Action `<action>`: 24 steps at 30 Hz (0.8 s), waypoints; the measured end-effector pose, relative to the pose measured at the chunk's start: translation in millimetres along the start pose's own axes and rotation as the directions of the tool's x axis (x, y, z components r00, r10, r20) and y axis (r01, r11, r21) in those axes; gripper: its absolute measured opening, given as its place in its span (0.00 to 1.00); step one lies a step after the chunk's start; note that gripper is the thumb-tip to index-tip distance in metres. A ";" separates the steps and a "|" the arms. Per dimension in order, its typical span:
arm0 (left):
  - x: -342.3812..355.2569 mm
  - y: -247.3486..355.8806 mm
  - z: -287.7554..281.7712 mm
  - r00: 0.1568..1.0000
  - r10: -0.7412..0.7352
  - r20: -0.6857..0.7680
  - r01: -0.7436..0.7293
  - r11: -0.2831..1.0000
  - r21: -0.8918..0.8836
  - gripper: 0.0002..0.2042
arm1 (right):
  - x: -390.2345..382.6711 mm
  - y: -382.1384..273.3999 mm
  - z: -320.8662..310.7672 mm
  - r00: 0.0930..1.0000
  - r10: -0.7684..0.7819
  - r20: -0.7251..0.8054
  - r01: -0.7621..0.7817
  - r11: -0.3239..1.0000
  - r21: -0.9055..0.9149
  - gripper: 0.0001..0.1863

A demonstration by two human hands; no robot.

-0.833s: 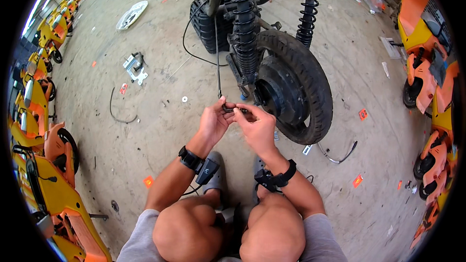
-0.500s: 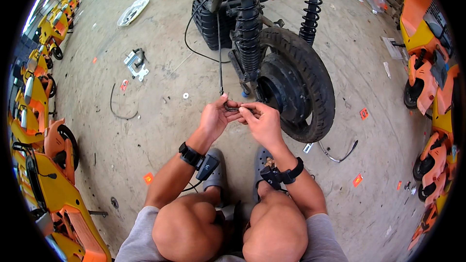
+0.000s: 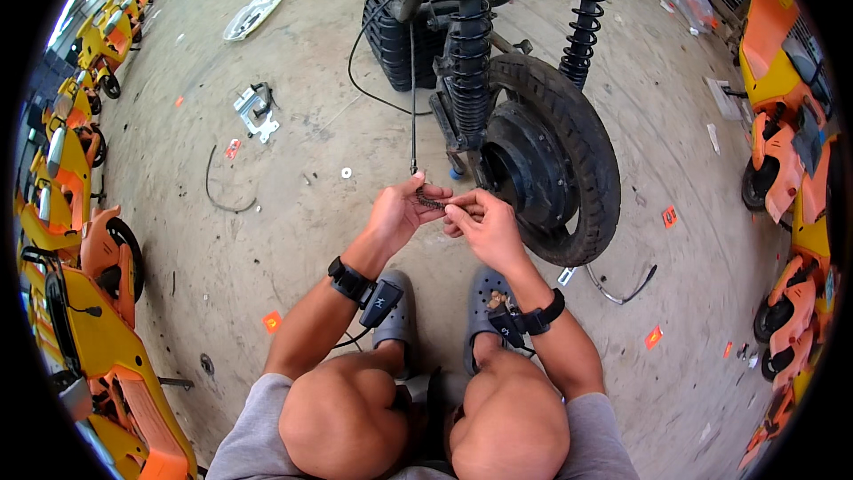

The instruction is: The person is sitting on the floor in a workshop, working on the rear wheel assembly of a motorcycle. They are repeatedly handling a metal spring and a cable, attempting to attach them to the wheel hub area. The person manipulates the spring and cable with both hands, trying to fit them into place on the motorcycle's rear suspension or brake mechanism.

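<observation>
A black cable (image 3: 413,124) hangs from the scooter frame down to my left hand (image 3: 400,213), whose thumb and fingers are on its end and a small dark spring (image 3: 430,199). My right hand (image 3: 482,227) pinches the right end of that spring, just beside the left fingers. Behind my hands stands the scooter's wheel (image 3: 588,169) with its dark hub, next to a tall shock absorber (image 3: 469,44). The exact fitting at the cable's end is too small to make out.
Yellow-orange scooters line the left (image 3: 107,320) and right (image 3: 791,151). On the concrete floor lie a metal bracket (image 3: 262,124), a white oval part (image 3: 253,16), loose hoses (image 3: 622,293) and small orange packets (image 3: 670,217). My feet in grey clogs are below my hands.
The spring now shows more bent between my fingers, and my right fingers have shifted slightly. The whole view has moved slightly, with the scooter appearing further right.
</observation>
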State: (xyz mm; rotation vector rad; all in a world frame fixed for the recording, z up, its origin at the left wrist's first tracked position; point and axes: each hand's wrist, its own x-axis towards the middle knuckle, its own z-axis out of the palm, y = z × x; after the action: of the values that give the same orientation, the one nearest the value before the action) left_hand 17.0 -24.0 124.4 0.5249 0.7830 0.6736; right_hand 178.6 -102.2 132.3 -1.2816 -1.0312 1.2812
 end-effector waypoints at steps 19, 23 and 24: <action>-1.4 -4.5 -1.1 0.997 0.047 0.059 -0.046 0.999 -0.015 0.17 | -21.6 29.8 8.1 0.943 0.219 0.251 -0.262 0.953 0.151 0.13; 1.3 -1.4 -7.7 0.997 0.029 0.072 -0.029 1.000 -0.004 0.17 | -10.2 44.5 12.6 0.982 0.141 0.128 -0.153 0.984 0.094 0.14; -1.4 2.1 -10.3 0.997 0.020 0.068 -0.021 1.000 0.012 0.16 | -6.2 44.3 18.7 0.993 0.101 0.058 -0.106 0.990 0.091 0.15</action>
State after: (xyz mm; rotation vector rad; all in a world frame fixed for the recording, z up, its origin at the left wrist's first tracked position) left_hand 7.6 -21.7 120.2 0.5652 0.7189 0.6668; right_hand 156.0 -112.4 90.6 -1.2483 -0.9398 1.4328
